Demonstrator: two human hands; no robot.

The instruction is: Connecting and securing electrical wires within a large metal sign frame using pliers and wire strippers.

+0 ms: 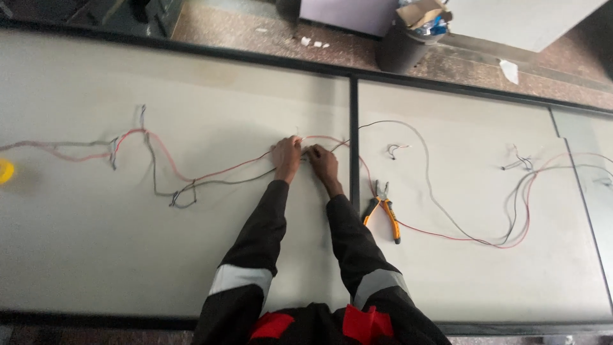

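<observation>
Pinching the red wire [223, 170] and grey wire [236, 182] mid-surface, left hand [287, 157] and right hand [322, 163] each grip clamped; twist evenly (pliers [385, 214] lie near the right hand).

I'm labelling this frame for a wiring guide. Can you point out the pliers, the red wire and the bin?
pliers [385, 216], head view, on the orange handles near the pivot.
red wire [230, 168], head view, on the stretch left of the hands.
bin [399, 50], head view, on its dark side wall.
</observation>
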